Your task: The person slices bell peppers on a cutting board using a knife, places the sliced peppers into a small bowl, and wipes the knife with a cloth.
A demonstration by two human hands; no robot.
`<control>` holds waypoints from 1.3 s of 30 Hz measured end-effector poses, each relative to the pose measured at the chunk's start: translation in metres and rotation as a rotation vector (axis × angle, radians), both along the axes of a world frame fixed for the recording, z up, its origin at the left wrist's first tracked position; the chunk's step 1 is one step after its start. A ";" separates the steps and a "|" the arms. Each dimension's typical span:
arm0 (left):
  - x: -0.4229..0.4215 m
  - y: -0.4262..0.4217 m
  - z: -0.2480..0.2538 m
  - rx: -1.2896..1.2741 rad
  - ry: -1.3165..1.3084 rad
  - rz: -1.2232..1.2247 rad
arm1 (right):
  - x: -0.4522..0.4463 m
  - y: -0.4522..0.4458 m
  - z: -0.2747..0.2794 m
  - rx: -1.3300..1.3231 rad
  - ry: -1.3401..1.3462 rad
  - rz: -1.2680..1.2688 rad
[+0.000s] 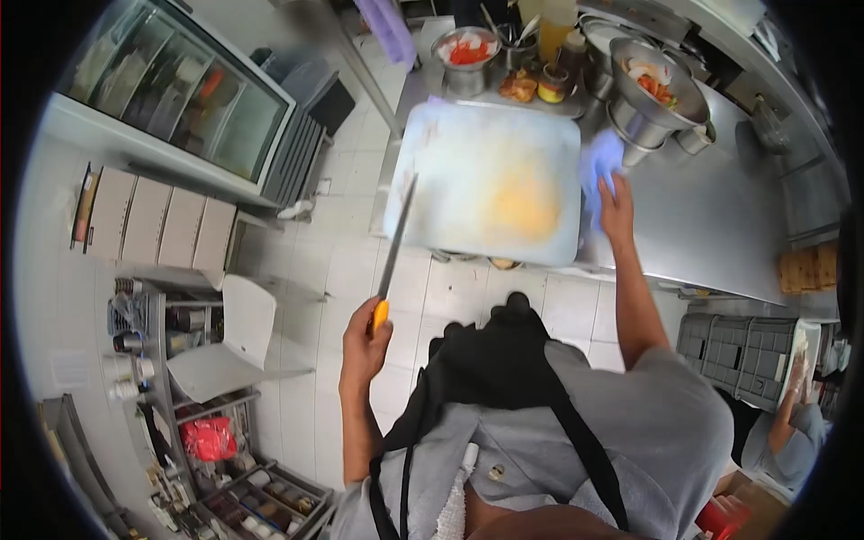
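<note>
My left hand is closed around the yellow handle of a long knife. Its narrow blade points away from me, with the tip over the left part of a large white cutting board. An orange-yellow stain covers the board's right half. At the right edge of the board, my right hand grips a blue-purple cloth, which is partly blurred. The cloth hangs beside the board, over the steel counter.
Behind the board stand a metal bowl of red and white food, a jar with a yellow label and a large steel bowl holding food. A white chair and a glass-door fridge are at left. Another person is at lower right.
</note>
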State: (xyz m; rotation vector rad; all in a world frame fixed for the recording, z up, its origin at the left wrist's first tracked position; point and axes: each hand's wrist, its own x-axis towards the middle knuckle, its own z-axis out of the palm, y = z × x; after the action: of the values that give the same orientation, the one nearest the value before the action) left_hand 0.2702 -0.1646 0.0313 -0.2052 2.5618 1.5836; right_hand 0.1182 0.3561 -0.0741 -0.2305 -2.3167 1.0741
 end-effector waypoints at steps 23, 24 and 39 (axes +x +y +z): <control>0.064 -0.014 0.101 -0.273 0.535 0.793 | 0.003 -0.405 0.122 -2.003 -0.837 1.437; 0.053 -0.017 0.096 -0.312 0.579 0.793 | 0.014 -0.416 0.138 -1.937 -0.897 1.345; -0.009 0.008 0.062 -0.494 0.400 0.408 | -0.002 -0.445 0.163 -1.295 -0.793 1.213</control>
State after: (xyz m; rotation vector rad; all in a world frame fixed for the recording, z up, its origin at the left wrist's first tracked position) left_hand 0.2608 -0.1568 0.0931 -0.5351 3.3763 1.1400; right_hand 0.1166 -0.0893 0.0893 0.4517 -1.7378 3.5001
